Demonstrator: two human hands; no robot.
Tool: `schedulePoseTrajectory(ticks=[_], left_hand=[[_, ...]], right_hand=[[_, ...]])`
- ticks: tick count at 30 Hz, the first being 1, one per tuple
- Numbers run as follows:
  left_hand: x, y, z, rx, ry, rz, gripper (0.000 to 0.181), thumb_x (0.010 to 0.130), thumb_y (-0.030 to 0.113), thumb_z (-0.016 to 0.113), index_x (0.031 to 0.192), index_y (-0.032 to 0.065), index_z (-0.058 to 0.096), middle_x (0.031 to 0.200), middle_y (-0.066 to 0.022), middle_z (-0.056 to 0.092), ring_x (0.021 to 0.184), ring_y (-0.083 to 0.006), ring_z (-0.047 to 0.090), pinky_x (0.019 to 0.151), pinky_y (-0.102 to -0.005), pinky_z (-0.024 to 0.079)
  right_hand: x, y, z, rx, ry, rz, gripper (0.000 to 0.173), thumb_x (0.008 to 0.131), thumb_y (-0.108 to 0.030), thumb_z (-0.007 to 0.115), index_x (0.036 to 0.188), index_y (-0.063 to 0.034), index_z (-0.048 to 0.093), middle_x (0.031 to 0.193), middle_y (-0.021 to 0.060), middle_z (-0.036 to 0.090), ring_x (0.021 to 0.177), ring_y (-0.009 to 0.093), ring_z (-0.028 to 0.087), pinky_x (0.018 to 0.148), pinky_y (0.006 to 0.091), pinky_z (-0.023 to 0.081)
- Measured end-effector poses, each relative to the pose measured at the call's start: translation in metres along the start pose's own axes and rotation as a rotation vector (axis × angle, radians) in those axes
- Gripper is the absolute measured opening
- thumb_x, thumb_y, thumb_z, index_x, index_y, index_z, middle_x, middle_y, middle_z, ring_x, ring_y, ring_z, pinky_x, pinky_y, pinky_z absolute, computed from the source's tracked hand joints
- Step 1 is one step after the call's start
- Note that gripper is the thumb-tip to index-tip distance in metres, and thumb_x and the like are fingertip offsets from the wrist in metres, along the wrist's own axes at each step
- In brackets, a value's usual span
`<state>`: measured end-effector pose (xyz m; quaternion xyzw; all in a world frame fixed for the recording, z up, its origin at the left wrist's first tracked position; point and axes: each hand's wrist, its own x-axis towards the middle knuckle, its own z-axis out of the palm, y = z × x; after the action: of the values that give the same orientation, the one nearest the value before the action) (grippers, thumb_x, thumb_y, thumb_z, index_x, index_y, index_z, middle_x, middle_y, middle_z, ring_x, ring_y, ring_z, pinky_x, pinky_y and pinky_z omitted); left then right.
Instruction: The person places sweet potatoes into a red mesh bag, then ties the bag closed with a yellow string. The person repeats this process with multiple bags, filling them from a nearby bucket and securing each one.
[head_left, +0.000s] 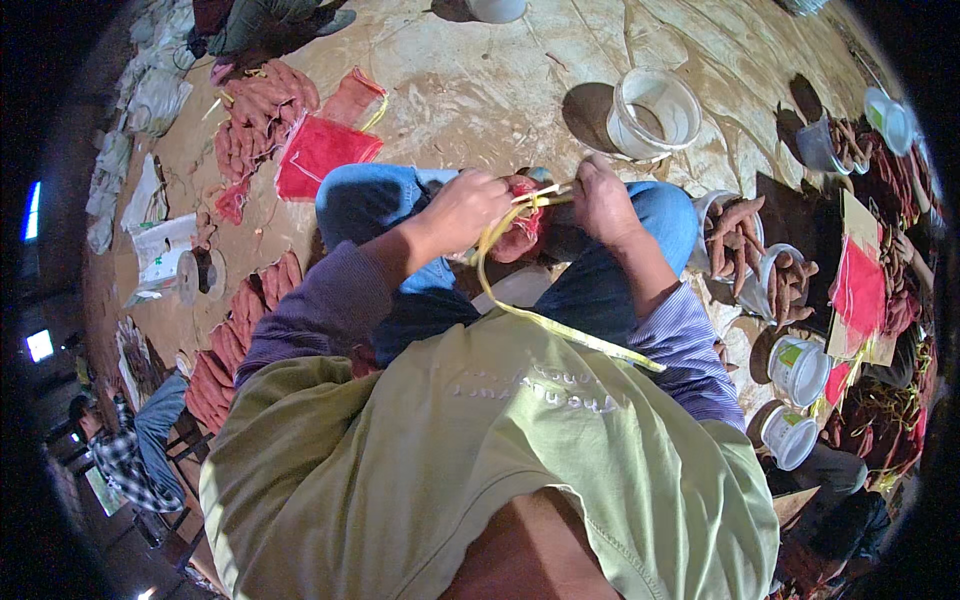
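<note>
Between the knees stands a red mesh bag (517, 238) with sweet potatoes inside, its gathered top bound by a yellow strap (487, 259). My left hand (466, 210) is closed around one end of the strap, at the left of the bag. Right of it, my right hand (604, 199) grips another end, and the strap stretches between the two hands. A loose length of strap hangs over the lap and the green shirt. My fingertips are partly hidden by the backs of the hands.
Flat red mesh bags (322, 157) lie front left near filled bags (262, 112). A white bucket (654, 112) stands ahead. At right are buckets of sweet potatoes (731, 244) and lidded-looking tubs (799, 371). More filled bags (240, 337) and a spool (201, 276) sit left. Other people work around.
</note>
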<state>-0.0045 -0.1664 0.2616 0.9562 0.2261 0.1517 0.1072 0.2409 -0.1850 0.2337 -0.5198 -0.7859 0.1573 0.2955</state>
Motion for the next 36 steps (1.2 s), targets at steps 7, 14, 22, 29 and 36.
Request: schedulePoseTrajectory(ticks=[7, 14, 22, 29, 36], left_hand=[[-0.012, -0.024, 0.015, -1.160, 0.094, -0.826, 0.022, 0.096, 0.019, 0.053, 0.096, -0.0013, 0.061, 0.098, -0.0064, 0.064, 0.094, -0.0126, 0.059, 0.085, -0.0273, 0.045], [0.024, -0.018, 0.042, -2.059, 0.359, -1.054, 0.030, 0.100, 0.024, 0.045, 0.075, 0.0072, 0.046, 0.065, -0.0051, 0.046, 0.058, -0.0174, 0.049, 0.065, -0.0341, 0.051], [0.014, -0.019, 0.035, -1.740, 0.269, -1.066, 0.021, 0.095, 0.021, 0.056, 0.083, 0.0073, 0.045, 0.071, 0.0016, 0.044, 0.061, -0.0074, 0.044, 0.054, -0.0232, 0.040], [0.050, -0.006, 0.028, -0.582, -0.393, -0.593, 0.036, 0.072, 0.009, 0.066, 0.107, 0.0031, 0.060, 0.095, -0.0137, 0.066, 0.088, -0.0250, 0.063, 0.077, -0.0360, 0.049], [0.045, -0.023, 0.022, -0.980, -0.326, -0.962, 0.036, 0.095, 0.034, 0.052, 0.093, 0.0001, 0.064, 0.076, -0.0076, 0.065, 0.063, -0.0131, 0.057, 0.061, -0.0291, 0.046]], right_hand=[[-0.001, 0.002, 0.020, 1.512, 0.035, 0.922, 0.032, 0.099, -0.027, 0.046, 0.095, 0.0023, 0.060, 0.087, 0.0109, 0.065, 0.081, 0.023, 0.064, 0.070, 0.0349, 0.052], [0.007, -0.004, 0.050, 2.022, 0.262, 0.858, 0.026, 0.099, -0.027, 0.044, 0.079, -0.0103, 0.044, 0.064, 0.0037, 0.045, 0.058, 0.019, 0.045, 0.053, 0.0328, 0.039], [0.021, -0.008, 0.052, 1.659, 0.371, 1.060, 0.024, 0.097, -0.023, 0.049, 0.077, -0.0101, 0.047, 0.067, 0.0031, 0.046, 0.055, 0.018, 0.045, 0.052, 0.0324, 0.041], [0.031, -0.048, 0.008, 0.665, 0.061, 0.181, 0.031, 0.093, -0.021, 0.058, 0.074, 0.0021, 0.054, 0.100, 0.0124, 0.066, 0.084, 0.014, 0.060, 0.074, 0.0283, 0.048], [0.028, -0.015, 0.001, 0.167, -0.214, 0.477, 0.042, 0.097, -0.039, 0.049, 0.099, 0.0007, 0.061, 0.080, 0.0161, 0.065, 0.077, 0.025, 0.064, 0.071, 0.0359, 0.048]])
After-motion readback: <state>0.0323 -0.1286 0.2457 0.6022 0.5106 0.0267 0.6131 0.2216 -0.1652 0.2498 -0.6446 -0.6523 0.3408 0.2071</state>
